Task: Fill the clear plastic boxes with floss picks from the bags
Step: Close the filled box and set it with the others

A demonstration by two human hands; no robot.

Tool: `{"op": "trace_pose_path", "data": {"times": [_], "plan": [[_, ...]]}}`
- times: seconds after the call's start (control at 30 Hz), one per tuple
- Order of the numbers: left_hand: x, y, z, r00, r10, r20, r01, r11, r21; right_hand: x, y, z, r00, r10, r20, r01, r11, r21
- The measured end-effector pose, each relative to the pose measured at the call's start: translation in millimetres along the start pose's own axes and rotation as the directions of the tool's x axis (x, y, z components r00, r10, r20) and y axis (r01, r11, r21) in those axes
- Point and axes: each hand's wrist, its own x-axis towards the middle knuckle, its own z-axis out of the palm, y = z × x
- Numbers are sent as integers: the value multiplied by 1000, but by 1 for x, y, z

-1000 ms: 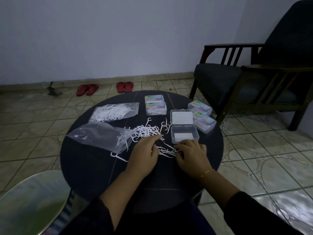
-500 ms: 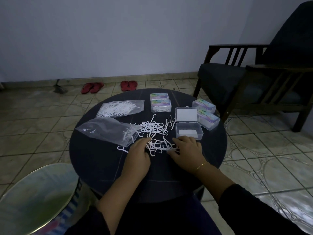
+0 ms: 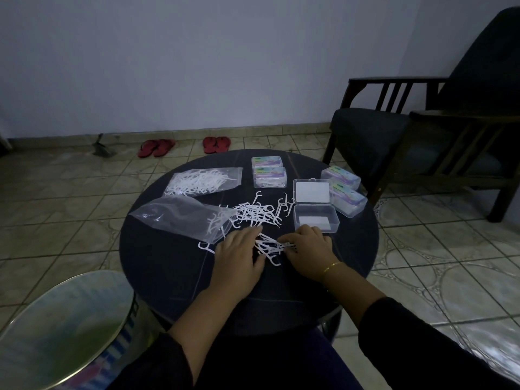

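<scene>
While the room was pretty dim, you could still make out a dark armchair [image 3: 439,142] off to the right on the tiled floor [image 3: 56,215], with a round black table [image 3: 174,277] in the middle of the shot. A shiny round tray-looking thing [image 3: 56,327] sat low at the left edge. Two pairs of red flip-flops [image 3: 185,146] were lined up by the far wall.

On the table, one bag [image 3: 204,181] at the back left was full of white floss picks, and a second, mostly emptied bag [image 3: 180,216] lay nearer, a few picks bunched at its mouth. Loose floss picks [image 3: 257,213] were scattered between that bag and the open clear box [image 3: 315,218], which sat right of center with its lid flipped back; I couldn't tell if any picks were in it. Two closed filled boxes [image 3: 268,171] sat at the back, and two more [image 3: 344,192] just beside the open one on the right.

The left hand [image 3: 239,254] lay flat, fingers fairly straight, resting on the picks. The right hand [image 3: 308,251] had fingers curled down onto a small cluster of picks [image 3: 271,247] between both hands, just in front of the open box. It had a thin gold bracelet [image 3: 332,266] on the wrist.
</scene>
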Motion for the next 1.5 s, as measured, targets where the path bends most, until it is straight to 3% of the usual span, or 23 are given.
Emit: {"op": "trace_pose_path", "data": {"times": [0.1, 0.17, 0.37, 0.5, 0.6, 0.87, 1.2, 1.5], "plan": [[6, 0, -6, 989, 50, 136, -56, 998, 37, -1, 1, -2, 1000, -15, 26, 15, 1000, 11], [5, 2, -7, 987, 61, 148, -68, 997, 42, -2, 2, -5, 998, -28, 50, 28, 1000, 6], [3, -7, 2, 993, 104, 48, -106, 993, 47, -3, 5, -12, 992, -109, 61, 118, 977, -179], [4, -9, 4, 991, 134, -8, -134, 991, -9, -4, 3, -12, 972, -233, 35, 228, 892, -389], [5, -12, 5, 988, 137, -71, -138, 990, -15, -4, 3, -13, 961, -270, 60, 267, 853, -449], [2, -14, 8, 968, 169, -186, -167, 986, 23, -2, -1, -24, 956, -271, 111, 290, 819, -496], [2, -14, 11, 971, 192, -143, -173, 976, 135, -5, 0, -24, 965, -252, 73, 255, 839, -480], [3, -15, 11, 980, 169, -107, -154, 978, 137, -2, 9, -33, 982, -101, 161, 171, 841, -513]]}}
